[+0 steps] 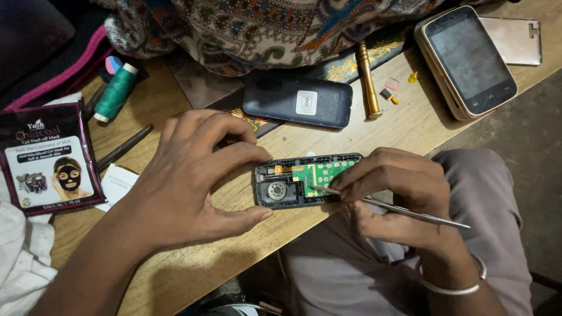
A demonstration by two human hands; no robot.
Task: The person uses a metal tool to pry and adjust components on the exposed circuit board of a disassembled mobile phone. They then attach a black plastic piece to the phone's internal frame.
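At the table's (175, 275) front edge, an opened phone chassis (304, 181) with a green circuit board is steadied between thumb and fingers of the left hand (187, 181). Metal tweezers (398, 209) are gripped by the right hand (398, 196), tips on the board. A black back cover (298, 102) lies just behind.

Wooden table (193, 269) bears opened phone (304, 182), smartphone (468, 58), thread spool (116, 92).
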